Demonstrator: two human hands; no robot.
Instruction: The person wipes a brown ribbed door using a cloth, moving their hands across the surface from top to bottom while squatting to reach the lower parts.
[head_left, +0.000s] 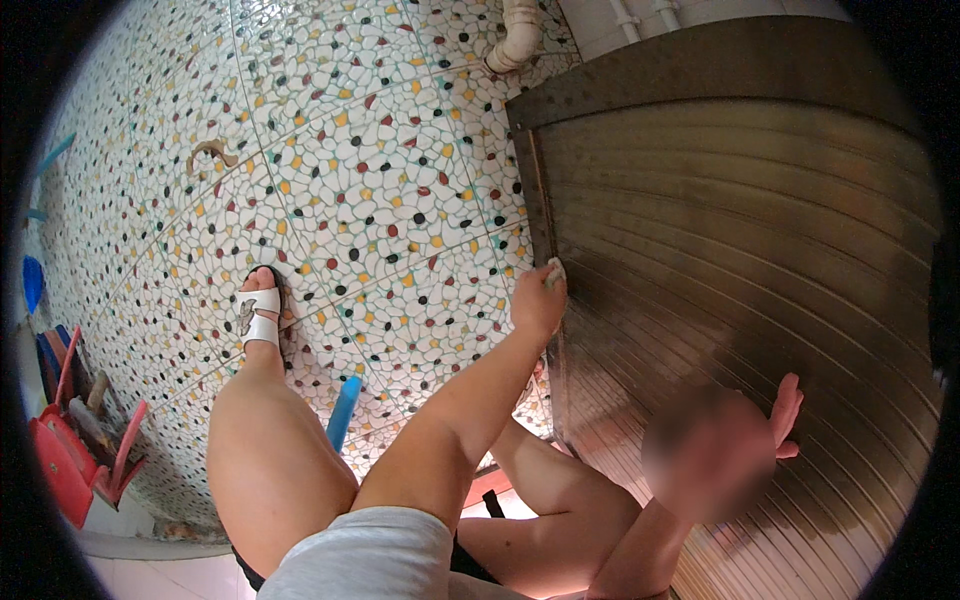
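Note:
A brown ribbed door panel (720, 247) fills the right side. At its left edge, my left hand (538, 304) grips a small pale wad (555, 271), perhaps cloth or sponge, pressed to the door frame strip. Most of this wad is hidden by the fingers. My right hand (784, 420) lies lower on the panel, its visible fingers stretched out against the ribs. A blurred patch covers its palm and wrist, and nothing shows in its grasp.
The pebble-patterned tile floor (375, 202) bears a curved brown object or mark (211, 154). My foot wears a white sandal (261, 307). A blue bar (345, 412) shows beside my knee. Red plastic items (60, 465) stand at far left. A white pipe (517, 37) meets the floor.

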